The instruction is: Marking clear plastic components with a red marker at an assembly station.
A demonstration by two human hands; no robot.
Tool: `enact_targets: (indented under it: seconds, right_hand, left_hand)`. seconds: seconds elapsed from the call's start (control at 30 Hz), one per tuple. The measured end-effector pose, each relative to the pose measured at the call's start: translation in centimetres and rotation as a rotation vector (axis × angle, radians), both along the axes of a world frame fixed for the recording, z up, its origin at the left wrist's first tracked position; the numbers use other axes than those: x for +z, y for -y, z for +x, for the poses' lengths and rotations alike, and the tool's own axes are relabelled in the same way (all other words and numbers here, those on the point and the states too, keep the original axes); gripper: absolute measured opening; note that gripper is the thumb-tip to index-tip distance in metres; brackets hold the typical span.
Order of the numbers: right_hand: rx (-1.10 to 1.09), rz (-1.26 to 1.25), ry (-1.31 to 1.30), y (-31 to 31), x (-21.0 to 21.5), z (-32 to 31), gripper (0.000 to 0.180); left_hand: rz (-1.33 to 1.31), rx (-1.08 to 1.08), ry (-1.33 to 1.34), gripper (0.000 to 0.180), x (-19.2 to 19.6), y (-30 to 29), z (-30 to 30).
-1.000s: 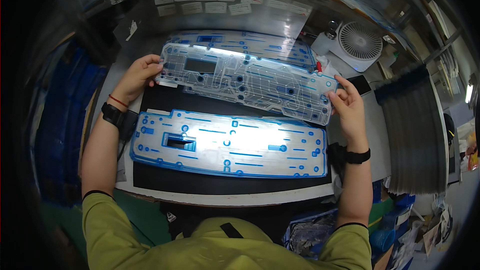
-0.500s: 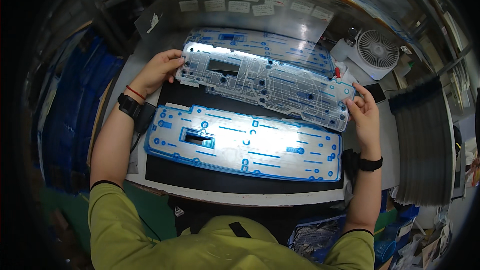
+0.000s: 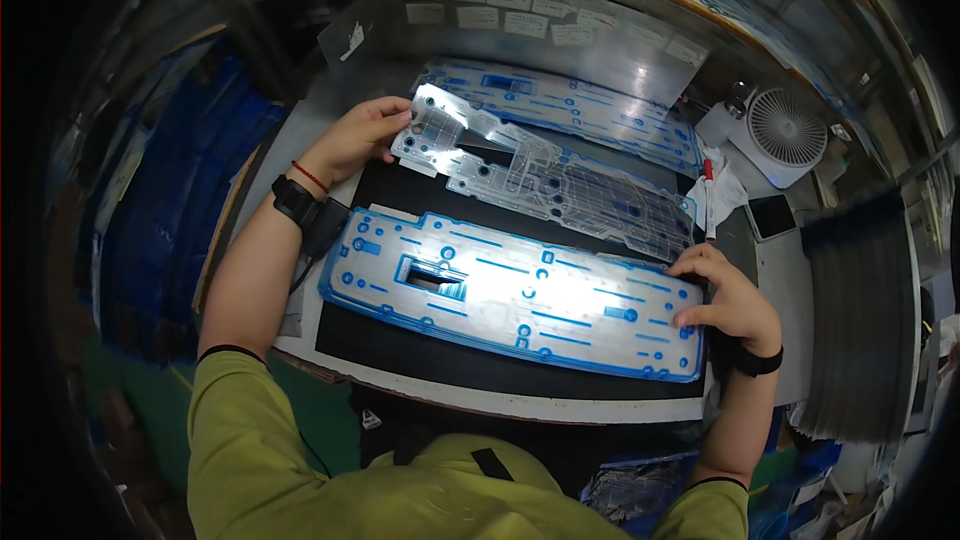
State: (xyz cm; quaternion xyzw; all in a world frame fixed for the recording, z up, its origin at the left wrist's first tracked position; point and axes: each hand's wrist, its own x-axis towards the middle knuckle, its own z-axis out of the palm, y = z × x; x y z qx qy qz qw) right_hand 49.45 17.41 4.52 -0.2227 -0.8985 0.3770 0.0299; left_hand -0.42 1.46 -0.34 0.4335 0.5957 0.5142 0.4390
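I saw my left hand pinching the clear film sheet's left end above the blue-edged panel, right hand spread flat on that panel's right end, fingertips partly hidden, film markings unreadable

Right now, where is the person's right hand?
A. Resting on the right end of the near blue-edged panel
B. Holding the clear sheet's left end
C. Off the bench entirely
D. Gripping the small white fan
A: the right hand lies on the right end of the near blue-edged panel, while the left hand holds the clear sheet.

Glossy clear plastic sheet, shiny blue-edged panel, matt black mat.
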Motion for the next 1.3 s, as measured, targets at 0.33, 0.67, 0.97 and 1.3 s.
enact_targets:
  seconds: [0.33,0.67,0.97,1.3]
  right_hand:
    - [-0.335,-0.17,-0.345,0.4,-0.4,-0.5,0.042]
    - [-0.363,-0.053,-0.325,-0.2,-1.0,-0.1,0.042]
    - [-0.477,-0.244,-0.562,-1.0,-1.4,0.1,0.036]
    - [-0.486,-0.235,-0.541,-1.0,-1.1,-0.3,0.036]
  left_hand:
    - [0.027,-0.005,0.012,0.027,-0.4,-0.2,-0.5]
    - [0.002,0.021,0.014,0.027,-0.3,-0.1,-0.7]
    - [0.042,0.233,0.179,0.034,0.6,-0.4,0.6]
    - [0.038,0.095,-0.012,0.049,-0.6,-0.2,-1.9]
